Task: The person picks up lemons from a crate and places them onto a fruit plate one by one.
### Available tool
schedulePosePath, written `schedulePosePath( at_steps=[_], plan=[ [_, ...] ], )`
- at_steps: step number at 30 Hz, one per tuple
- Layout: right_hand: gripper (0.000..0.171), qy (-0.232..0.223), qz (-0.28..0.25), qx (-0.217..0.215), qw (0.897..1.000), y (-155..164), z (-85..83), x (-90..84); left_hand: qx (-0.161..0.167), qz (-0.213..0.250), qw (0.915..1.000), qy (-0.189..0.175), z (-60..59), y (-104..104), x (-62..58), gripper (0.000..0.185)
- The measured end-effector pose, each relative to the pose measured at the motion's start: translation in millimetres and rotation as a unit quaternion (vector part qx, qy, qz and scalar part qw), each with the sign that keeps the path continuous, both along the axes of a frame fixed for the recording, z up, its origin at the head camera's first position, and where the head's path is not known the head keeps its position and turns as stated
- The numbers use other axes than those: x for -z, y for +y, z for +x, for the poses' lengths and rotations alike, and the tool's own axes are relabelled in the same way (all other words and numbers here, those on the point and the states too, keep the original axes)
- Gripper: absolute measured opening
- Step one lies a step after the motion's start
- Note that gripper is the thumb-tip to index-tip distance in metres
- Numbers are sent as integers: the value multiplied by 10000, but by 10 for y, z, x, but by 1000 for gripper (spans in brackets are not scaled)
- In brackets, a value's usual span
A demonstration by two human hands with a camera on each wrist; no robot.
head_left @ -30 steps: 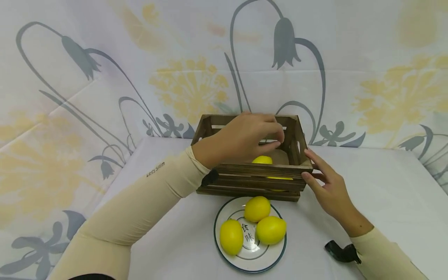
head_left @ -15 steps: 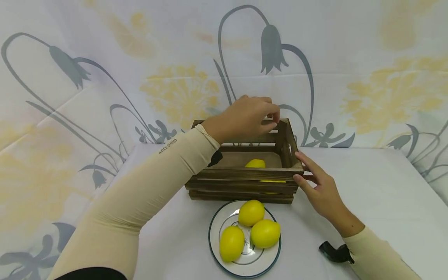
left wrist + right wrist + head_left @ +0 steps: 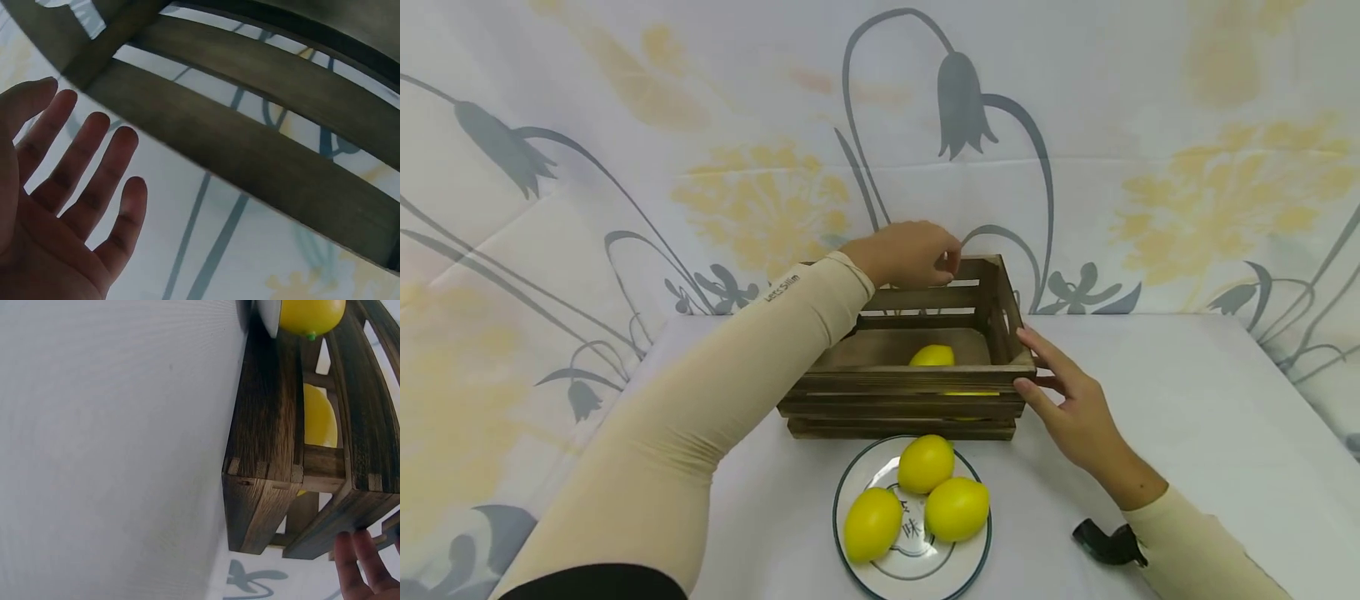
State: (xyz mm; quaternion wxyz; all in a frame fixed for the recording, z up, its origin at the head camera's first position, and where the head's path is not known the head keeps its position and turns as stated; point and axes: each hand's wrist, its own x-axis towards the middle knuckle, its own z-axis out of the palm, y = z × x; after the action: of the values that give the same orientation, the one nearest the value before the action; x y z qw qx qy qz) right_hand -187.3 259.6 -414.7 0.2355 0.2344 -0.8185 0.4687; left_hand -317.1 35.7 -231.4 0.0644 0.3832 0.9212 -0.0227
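A slatted dark wooden crate (image 3: 895,382) sits on the white cloth, with a yellow lemon (image 3: 932,356) inside. My left hand (image 3: 912,254) hovers above the crate's back rim, holding nothing; in the left wrist view its fingers (image 3: 80,150) are spread and slightly bent beside the slats. My right hand (image 3: 1071,408) holds the crate's front right corner, thumb on the front and fingers on the end slats. In front of the crate, a white plate (image 3: 891,575) with a dark rim carries three lemons: one at left (image 3: 873,525), one at right (image 3: 957,509), one at the back (image 3: 926,463).
The white cloth (image 3: 1180,417) spreads to the right of the crate. Behind stands a flower-printed backdrop (image 3: 1075,225), close to the crate's back. A black curved piece (image 3: 1108,543) sits at the right sleeve's cuff.
The left hand has risen from over the crate's inside to its back rim and drifted left. The right hand stays at the corner. The whole head view has shifted.
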Motion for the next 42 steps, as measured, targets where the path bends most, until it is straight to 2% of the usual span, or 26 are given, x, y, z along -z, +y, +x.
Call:
schedulePosePath(
  at_steps=[5,8,14,21,29,34,37,40,42],
  plan=[
    [69,-2,44,18,10000,-5,19,-3,-4,-336,9989,-336,-59,-29,86,20],
    [69,8,52,32,10000,-5,35,-7,-44,-510,9977,-447,-46,-39,159,21],
    [69,-11,38,8,10000,-5,74,-15,-160,-823,9921,-933,-20,-42,306,27],
    [70,-24,95,36,9999,-2,90,-21,-259,-1187,9845,-1264,-5,8,380,32],
    [69,22,31,-57,10000,-14,123,-23,-513,-1496,9776,-1385,31,42,467,41],
    [70,-30,62,-38,10000,-14,124,-23,-547,-1559,9746,-1511,65,50,506,45],
    [70,-42,57,-27,10000,-12,128,-23,-601,-1606,9694,-1757,83,62,527,47],
    [70,-28,59,-30,10000,-15,130,-27,-749,-1671,9605,-2095,97,81,548,48],
    [70,-23,67,-17,10000,-14,131,-30,-795,-1771,9568,-2166,95,100,565,50]
  ],
)
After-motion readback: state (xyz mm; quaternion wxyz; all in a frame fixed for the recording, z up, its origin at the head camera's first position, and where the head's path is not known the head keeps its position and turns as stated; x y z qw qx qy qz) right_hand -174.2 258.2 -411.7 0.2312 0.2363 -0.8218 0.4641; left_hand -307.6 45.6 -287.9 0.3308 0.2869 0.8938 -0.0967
